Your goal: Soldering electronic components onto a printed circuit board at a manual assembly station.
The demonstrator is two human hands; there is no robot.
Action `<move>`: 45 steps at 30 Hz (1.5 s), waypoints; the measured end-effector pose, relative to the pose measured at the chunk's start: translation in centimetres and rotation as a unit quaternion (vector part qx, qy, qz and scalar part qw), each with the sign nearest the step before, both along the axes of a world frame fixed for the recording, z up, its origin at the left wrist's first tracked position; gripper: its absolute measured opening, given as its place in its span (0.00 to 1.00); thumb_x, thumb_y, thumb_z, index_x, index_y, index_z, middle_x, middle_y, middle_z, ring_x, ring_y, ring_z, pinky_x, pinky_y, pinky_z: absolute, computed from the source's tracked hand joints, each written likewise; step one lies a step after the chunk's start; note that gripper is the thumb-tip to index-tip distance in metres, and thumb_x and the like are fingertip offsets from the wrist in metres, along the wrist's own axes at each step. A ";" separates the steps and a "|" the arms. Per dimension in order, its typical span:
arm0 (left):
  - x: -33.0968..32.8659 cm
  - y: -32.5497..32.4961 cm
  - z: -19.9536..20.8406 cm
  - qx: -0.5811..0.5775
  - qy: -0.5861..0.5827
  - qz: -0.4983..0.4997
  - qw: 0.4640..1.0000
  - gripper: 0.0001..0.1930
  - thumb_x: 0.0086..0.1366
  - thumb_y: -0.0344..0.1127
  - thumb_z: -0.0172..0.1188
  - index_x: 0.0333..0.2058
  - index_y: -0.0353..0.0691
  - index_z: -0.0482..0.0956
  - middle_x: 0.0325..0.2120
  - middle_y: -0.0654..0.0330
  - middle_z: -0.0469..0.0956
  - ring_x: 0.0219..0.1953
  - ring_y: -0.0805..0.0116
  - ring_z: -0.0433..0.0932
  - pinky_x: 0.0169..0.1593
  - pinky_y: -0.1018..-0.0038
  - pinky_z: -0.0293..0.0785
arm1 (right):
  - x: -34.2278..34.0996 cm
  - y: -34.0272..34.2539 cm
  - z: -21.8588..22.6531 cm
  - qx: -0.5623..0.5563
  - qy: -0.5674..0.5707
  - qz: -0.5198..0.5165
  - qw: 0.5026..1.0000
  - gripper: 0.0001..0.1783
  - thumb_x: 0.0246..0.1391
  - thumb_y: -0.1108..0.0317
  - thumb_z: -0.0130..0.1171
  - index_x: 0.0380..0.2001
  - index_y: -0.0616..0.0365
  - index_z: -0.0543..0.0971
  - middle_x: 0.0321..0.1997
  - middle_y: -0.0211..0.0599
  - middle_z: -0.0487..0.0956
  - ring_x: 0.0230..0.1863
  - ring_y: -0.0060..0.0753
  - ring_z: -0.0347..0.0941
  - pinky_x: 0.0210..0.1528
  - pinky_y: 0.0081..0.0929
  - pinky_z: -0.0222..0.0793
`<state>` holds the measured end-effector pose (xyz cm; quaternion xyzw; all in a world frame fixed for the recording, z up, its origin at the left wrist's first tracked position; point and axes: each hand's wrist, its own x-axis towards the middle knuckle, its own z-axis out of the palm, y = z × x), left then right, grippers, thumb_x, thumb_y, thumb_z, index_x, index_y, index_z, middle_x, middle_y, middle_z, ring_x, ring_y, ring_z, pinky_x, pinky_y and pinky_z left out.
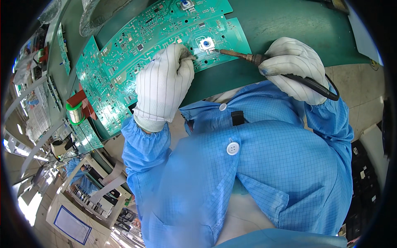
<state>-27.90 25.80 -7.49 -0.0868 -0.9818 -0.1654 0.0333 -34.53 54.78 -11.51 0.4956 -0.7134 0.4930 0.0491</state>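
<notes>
My right hand [295, 68], in a white striped glove, is closed around a soldering iron [240, 54]. The iron's tip reaches the solder pins beside a white component with a blue centre [206, 44] on a green circuit board [165, 49]. My left hand [164, 80], gloved alike, rests at the board's near edge, just left of that component. Its fingers are pinched together; whatever lies between them is too small to make out. A second board [165, 16] with a similar blue-centred part [186, 4] adjoins the first on its far side.
A solder wire spool [75, 113] on a red-brown holder [77, 98] stands left of the boards. The green work mat [289, 25] extends to the right. Clear plastic wrap [93, 16] lies at the far left. The iron's black cable [331, 82] loops behind my right wrist.
</notes>
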 end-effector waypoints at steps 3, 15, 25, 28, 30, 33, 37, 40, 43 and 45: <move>0.0 0.1 0.1 -0.004 0.001 -0.004 1.000 0.03 0.62 0.32 0.60 0.35 0.42 0.77 0.25 0.53 0.80 0.24 0.53 0.81 0.29 0.63 0.78 | -0.1 -0.1 0.0 -0.003 -0.007 0.008 1.000 0.12 0.48 0.68 0.68 0.39 0.50 0.84 0.37 0.29 0.84 0.36 0.36 0.78 0.40 0.31 0.75; 0.4 0.3 0.0 -0.015 0.011 0.011 1.000 0.05 0.63 0.34 0.61 0.35 0.43 0.76 0.24 0.54 0.79 0.22 0.54 0.81 0.27 0.64 0.77 | 0.3 -0.7 0.2 0.014 0.049 0.019 0.999 0.13 0.44 0.72 0.70 0.36 0.55 0.84 0.32 0.39 0.80 0.36 0.43 0.80 0.40 0.35 0.74; 0.6 0.1 -0.3 -0.025 0.026 0.006 0.999 0.05 0.62 0.34 0.61 0.35 0.43 0.76 0.25 0.55 0.80 0.24 0.55 0.81 0.28 0.65 0.77 | 0.5 -1.1 0.4 0.001 0.049 -0.003 0.999 0.12 0.43 0.72 0.71 0.36 0.52 0.86 0.33 0.32 0.82 0.36 0.37 0.79 0.40 0.32 0.75; 0.7 -0.1 -0.3 -0.010 0.018 0.019 1.000 0.04 0.62 0.35 0.60 0.34 0.44 0.76 0.25 0.55 0.80 0.24 0.55 0.81 0.29 0.64 0.77 | 0.5 -1.2 0.3 0.005 0.055 -0.003 0.998 0.13 0.43 0.72 0.71 0.36 0.52 0.86 0.33 0.33 0.82 0.35 0.37 0.80 0.39 0.32 0.75; 0.7 0.2 0.1 -0.022 0.001 0.027 0.999 0.04 0.62 0.33 0.60 0.35 0.43 0.77 0.27 0.57 0.81 0.28 0.56 0.82 0.31 0.65 0.78 | 0.4 -1.2 0.4 0.001 0.062 -0.002 0.998 0.13 0.42 0.72 0.71 0.36 0.52 0.86 0.33 0.34 0.82 0.35 0.38 0.80 0.39 0.32 0.75; 0.7 0.2 0.3 -0.027 -0.018 0.037 0.999 0.04 0.62 0.31 0.60 0.36 0.42 0.78 0.30 0.58 0.83 0.31 0.56 0.83 0.34 0.66 0.79 | 0.5 -1.1 0.6 0.008 0.058 0.000 0.998 0.14 0.42 0.72 0.71 0.36 0.53 0.86 0.32 0.35 0.82 0.35 0.38 0.80 0.39 0.32 0.75; 0.8 0.3 0.3 -0.037 -0.019 0.042 0.998 0.04 0.62 0.31 0.60 0.36 0.42 0.78 0.30 0.57 0.83 0.31 0.57 0.83 0.34 0.66 0.79 | 0.3 -1.1 0.6 0.019 0.068 0.008 0.997 0.13 0.44 0.71 0.70 0.37 0.54 0.85 0.34 0.35 0.83 0.35 0.38 0.80 0.40 0.32 0.75; 0.7 0.2 0.2 -0.037 -0.010 0.043 0.998 0.04 0.62 0.31 0.60 0.36 0.42 0.79 0.29 0.57 0.83 0.31 0.56 0.83 0.34 0.66 0.79 | 0.2 -1.2 0.6 0.018 0.068 0.015 0.997 0.12 0.46 0.71 0.69 0.37 0.55 0.85 0.35 0.35 0.83 0.36 0.38 0.79 0.41 0.33 0.75; 0.8 0.2 0.1 -0.045 -0.006 0.037 0.998 0.04 0.62 0.31 0.61 0.36 0.42 0.79 0.29 0.57 0.82 0.31 0.56 0.83 0.34 0.66 0.79 | 0.0 -1.1 0.6 0.024 0.057 0.024 0.998 0.13 0.46 0.72 0.69 0.38 0.55 0.84 0.35 0.36 0.82 0.37 0.41 0.80 0.41 0.34 0.75; 0.9 0.2 0.1 -0.045 -0.008 0.041 0.998 0.04 0.62 0.31 0.61 0.35 0.42 0.79 0.29 0.57 0.82 0.31 0.56 0.83 0.34 0.66 0.79 | 0.0 -1.3 0.6 0.029 0.041 0.034 0.998 0.15 0.44 0.73 0.70 0.39 0.55 0.83 0.34 0.39 0.81 0.38 0.43 0.80 0.41 0.35 0.75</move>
